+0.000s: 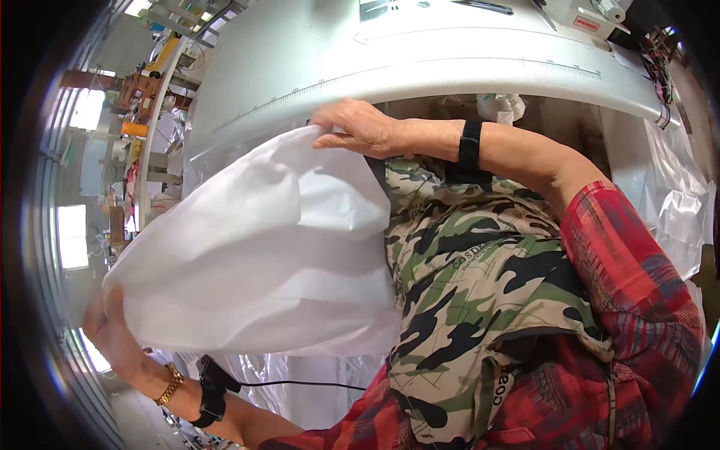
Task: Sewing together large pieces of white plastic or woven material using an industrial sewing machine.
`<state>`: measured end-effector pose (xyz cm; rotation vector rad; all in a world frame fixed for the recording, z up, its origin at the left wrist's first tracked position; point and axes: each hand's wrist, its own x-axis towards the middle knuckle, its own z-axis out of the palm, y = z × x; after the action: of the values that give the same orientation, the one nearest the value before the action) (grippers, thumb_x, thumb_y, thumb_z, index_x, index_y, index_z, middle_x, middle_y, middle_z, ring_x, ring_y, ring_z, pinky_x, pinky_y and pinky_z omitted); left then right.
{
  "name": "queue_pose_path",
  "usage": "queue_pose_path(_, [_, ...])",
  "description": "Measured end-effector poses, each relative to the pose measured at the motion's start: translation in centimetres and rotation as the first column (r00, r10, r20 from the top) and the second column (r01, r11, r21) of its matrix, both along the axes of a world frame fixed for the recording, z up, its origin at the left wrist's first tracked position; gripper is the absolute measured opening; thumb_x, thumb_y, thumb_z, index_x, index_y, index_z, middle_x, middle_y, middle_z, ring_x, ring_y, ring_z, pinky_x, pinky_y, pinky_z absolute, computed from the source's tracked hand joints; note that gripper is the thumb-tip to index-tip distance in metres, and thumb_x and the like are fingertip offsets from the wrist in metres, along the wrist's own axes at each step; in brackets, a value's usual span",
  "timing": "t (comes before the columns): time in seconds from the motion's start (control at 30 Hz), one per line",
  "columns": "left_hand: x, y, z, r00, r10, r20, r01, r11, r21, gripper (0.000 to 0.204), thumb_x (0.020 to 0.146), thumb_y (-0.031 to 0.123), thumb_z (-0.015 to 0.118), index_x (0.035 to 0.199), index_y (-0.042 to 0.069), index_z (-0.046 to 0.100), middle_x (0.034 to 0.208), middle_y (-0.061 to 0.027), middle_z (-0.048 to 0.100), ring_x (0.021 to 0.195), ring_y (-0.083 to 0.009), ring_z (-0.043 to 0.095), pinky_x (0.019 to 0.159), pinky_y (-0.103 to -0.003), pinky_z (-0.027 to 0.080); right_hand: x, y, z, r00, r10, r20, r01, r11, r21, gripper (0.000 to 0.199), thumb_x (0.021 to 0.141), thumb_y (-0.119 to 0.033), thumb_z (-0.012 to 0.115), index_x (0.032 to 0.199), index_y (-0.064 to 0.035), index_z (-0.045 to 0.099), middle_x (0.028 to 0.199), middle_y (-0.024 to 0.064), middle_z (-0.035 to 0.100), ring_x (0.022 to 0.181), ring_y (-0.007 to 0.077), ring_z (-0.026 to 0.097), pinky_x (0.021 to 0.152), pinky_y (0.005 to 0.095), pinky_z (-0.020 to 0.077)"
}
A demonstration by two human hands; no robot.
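A large piece of white fabric (255, 247) hangs spread between my two hands, over my lap. My right hand (358, 126) pinches its upper edge near the front rim of the grey work table (300, 67). My left hand (109, 330) grips the fabric's far left corner, partly hidden behind the cloth. A black band sits on my right wrist. On my left wrist are a gold bracelet and a black strap with a cable. I wear a camouflage apron (465, 300) over a red plaid shirt.
The table top carries a printed ruler line along its front edge and machine parts at the back (585, 19). Clear plastic sheeting (675, 202) lies to the right and below my lap. Workshop racks and windows (142, 90) stand at far left.
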<state>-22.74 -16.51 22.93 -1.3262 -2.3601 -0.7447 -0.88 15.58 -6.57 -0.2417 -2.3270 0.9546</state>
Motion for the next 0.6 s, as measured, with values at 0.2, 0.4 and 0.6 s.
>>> queue_pose_path(0.2, [-8.5, -1.2, 0.9, 0.986, 0.157, 0.048, -0.151, 0.982, -0.116, 0.029, 0.094, 0.022, 0.065, 0.100, -0.005, 0.071, 0.081, -0.0019, 0.064, 0.073, -0.0073, 0.053, 0.070, -0.025, 0.046, 3.8, -1.7, 0.8, 1.000, 0.017, 0.010, -0.016, 0.998, -0.067, 0.017, 0.090, -0.023, 0.066, 0.088, -0.0073, 0.059, 0.074, 0.0122, 0.058, 0.076, 0.0332, 0.058, 0.072, 0.0422, 0.0470])
queue_pose_path(0.4, [-2.9, 8.1, -7.7, 0.798, -0.118, -0.590, 0.066, 0.992, -0.109, 0.046, 0.101, 0.026, 0.049, 0.141, 0.004, 0.048, 0.146, -0.0160, 0.047, 0.136, -0.0339, 0.041, 0.113, -0.042, 0.032, 6.1, -4.7, 8.1, 1.000, 0.014, -0.012, -0.010, 0.963, 0.271, 0.014, 0.077, -0.020, 0.063, 0.074, -0.0061, 0.060, 0.063, 0.0155, 0.060, 0.064, 0.0370, 0.063, 0.056, 0.0472, 0.0475])
queue_pose_path(0.6, [14.7, 15.5, -16.6, 0.744, -0.666, 0.063, 0.668, 0.743, -0.042, 0.039, 0.087, 0.008, 0.067, 0.123, -0.005, 0.059, 0.115, -0.0183, 0.064, 0.101, -0.0290, 0.062, 0.087, -0.038, 0.047, 9.9, -4.8, 10.5, 0.987, -0.154, -0.053, 0.162, 0.896, 0.414, 0.016, 0.075, -0.019, 0.065, 0.068, -0.0051, 0.061, 0.061, 0.0133, 0.061, 0.062, 0.0337, 0.064, 0.054, 0.0441, 0.0484])
